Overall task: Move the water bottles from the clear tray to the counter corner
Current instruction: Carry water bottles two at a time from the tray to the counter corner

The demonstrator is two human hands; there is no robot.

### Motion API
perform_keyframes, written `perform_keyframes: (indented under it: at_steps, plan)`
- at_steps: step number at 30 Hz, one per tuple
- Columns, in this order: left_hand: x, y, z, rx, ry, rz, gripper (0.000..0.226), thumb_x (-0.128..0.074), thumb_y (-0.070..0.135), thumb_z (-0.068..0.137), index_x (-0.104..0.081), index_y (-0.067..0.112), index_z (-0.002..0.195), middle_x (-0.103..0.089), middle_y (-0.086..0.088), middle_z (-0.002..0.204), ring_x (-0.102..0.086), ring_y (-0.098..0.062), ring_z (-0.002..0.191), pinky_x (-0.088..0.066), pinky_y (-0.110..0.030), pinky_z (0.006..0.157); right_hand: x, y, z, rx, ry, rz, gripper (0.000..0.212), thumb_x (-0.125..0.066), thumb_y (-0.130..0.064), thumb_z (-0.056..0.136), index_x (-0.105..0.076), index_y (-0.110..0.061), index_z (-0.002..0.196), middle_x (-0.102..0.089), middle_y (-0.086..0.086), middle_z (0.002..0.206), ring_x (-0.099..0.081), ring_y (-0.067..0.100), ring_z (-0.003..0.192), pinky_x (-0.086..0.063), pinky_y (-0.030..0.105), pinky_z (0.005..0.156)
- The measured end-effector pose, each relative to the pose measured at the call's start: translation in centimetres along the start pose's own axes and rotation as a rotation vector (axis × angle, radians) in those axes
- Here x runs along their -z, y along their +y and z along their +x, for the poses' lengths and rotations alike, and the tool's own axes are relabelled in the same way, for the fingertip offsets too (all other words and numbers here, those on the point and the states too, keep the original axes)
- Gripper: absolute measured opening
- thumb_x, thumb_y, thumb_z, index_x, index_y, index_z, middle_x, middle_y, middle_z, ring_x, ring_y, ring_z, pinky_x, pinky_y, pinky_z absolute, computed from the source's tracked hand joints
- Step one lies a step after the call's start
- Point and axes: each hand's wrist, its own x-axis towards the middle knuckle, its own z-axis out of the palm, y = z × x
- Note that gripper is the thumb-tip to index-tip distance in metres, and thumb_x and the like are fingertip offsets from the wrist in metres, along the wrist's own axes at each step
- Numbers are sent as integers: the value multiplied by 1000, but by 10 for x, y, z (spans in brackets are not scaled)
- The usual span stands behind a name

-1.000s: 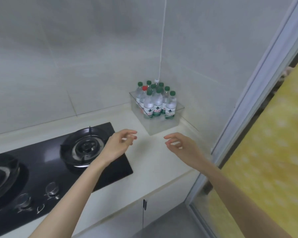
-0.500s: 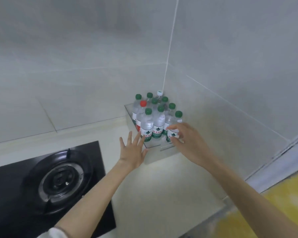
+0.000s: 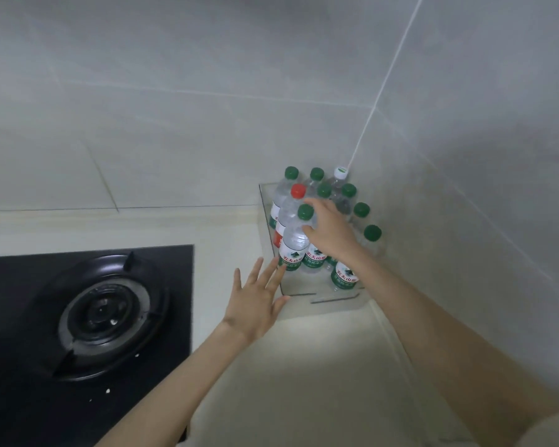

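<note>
Tightly packed bottles [image 3: 345,275] (burner [image 3: 107,314] leftward) crowd the right hand's [image 3: 329,233] bottle [image 3: 292,250].

Water bottles [image 3: 292,243] — white labels [image 3: 315,257] read "农夫山泉" in red; smaller print illegible.

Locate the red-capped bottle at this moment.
In the head view, right of centre, the red-capped bottle stands at the left side of the clear tray, behind the front-left green-capped bottle and just left of the right hand.

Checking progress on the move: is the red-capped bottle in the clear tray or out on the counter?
In the tray: the red-capped bottle stands upright among green-capped bottles inside the clear tray.
</note>
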Motion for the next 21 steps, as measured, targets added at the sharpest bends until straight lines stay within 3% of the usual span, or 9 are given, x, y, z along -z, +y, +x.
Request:
perform_keyframes:
  at_steps: [4, 7, 9, 12, 15, 18, 21]
  plan:
    - [-6, -1, 1, -1, 8, -88, 91, 26, 68, 69, 12, 30, 150, 28, 16, 149, 9, -18, 149, -5, -49, 118, -18, 13, 24, 30, -6, 44, 48, -55, -14, 92, -40, -16, 137, -58, 11, 118, -57, 30, 108, -50, 42, 88]
    - [-9, -1, 1, 9, 12, -135, 102, 37, 71, 59, 13, 32, 150, 29, 19, 147, 7, -15, 149, -7, -47, 118, -25, 18, 28, 47, 72, 179, 32, -57, -10, 91, -50, -8, 122, -60, 6, 96, -57, 21, 87, -43, 28, 72]
    - [-7, 0, 0, 25, 7, -142, 100, 35, 71, 60, 12, 33, 150, 29, 20, 147, 6, -14, 149, -8, -47, 118, -27, 21, 27, 73, 95, 230, 27, -59, -8, 91, -52, -6, 117, -59, 5, 92, -54, 18, 82, -38, 25, 70]
    - [7, 5, -3, 44, -39, -133, 90, 18, 68, 68, 10, 33, 151, 19, 18, 155, 5, -13, 149, -5, -47, 119, -29, 26, 21, 123, 127, 238, 27, -58, -7, 92, -52, -7, 118, -59, 6, 96, -55, 20, 84, -39, 26, 69]
    - [24, 4, -5, 80, -12, -201, 67, -9, 59, 90, 5, 34, 151, 3, 16, 160, -1, -11, 149, -6, -43, 121, -22, 26, 16, 170, 211, 247, 31, -56, -11, 93, -52, -12, 124, -62, 8, 118, -57, 27, 103, -46, 34, 82]
    - [44, 0, -11, 150, 186, -461, 67, -35, 53, 96, -4, 34, 152, -12, 14, 159, -15, -9, 146, -20, -32, 118, 4, 8, 10, 274, 342, 259, 33, -53, -15, 94, -53, -19, 127, -61, 4, 123, -55, 25, 112, -45, 36, 90]
    - [71, -2, -18, 220, 340, -815, 81, -58, 52, 87, -10, 40, 150, -23, 15, 155, -24, -5, 141, -25, -23, 110, 45, -22, -2, 410, 430, 308, 33, -54, -17, 94, -56, -21, 126, -63, 1, 115, -55, 21, 106, -43, 30, 88]
